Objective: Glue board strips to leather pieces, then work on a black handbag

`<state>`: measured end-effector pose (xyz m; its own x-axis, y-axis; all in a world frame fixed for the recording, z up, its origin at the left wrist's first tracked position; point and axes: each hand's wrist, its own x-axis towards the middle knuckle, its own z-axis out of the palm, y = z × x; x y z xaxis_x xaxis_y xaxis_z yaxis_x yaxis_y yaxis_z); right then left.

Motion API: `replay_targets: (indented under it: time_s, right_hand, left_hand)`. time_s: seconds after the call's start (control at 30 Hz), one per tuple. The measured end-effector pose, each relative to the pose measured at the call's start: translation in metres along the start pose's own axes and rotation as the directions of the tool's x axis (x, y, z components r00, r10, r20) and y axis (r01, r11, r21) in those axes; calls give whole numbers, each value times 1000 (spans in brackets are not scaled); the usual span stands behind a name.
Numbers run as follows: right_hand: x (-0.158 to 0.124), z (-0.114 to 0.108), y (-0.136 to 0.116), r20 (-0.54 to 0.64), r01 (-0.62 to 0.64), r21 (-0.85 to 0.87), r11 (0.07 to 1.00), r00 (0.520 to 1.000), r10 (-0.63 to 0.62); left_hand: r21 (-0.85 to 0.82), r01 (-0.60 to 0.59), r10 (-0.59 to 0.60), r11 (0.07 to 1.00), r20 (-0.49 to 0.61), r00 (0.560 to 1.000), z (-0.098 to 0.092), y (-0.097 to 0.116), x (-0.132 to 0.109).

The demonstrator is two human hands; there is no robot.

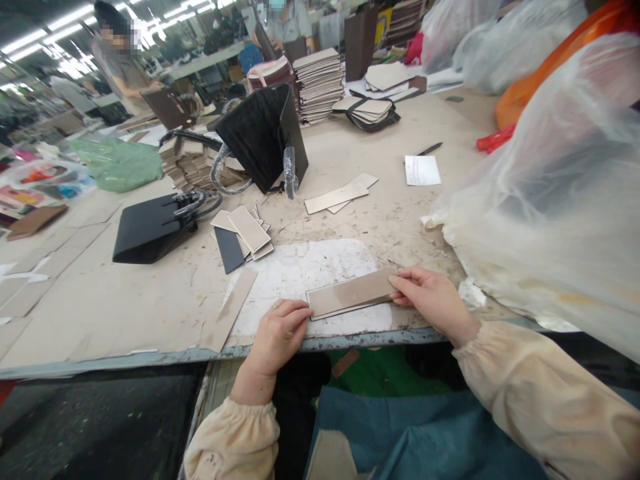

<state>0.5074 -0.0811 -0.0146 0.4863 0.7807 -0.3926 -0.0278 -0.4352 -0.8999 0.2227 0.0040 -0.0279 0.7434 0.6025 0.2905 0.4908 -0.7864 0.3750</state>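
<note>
A long beige strip lies over a second, dark-edged panel on a white sheet near the table's front edge. At its left end, my left hand pinches the corner between thumb and fingers. My right hand grips the right end, thumb on top, and that end is slightly raised off the panel beneath. Another beige strip rests at an angle left of my left hand. Beyond it is a loose pile of small beige panels, with a dark panel among them.
Two black handbags with wrapped handles stand and lie on the left. Behind them is a tall stack of panels. Large plastic bags crowd the right. Two strips, a paper slip and a pen lie mid-table. People work beyond.
</note>
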Motion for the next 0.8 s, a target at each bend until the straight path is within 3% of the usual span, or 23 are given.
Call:
replay_targets:
  time_s: [0.8]
  right_hand:
    - [5,2,3,15,16,-59,998,1000,-15]
  left_hand:
    - [50,-45,44,998,17,999,0,-1,1]
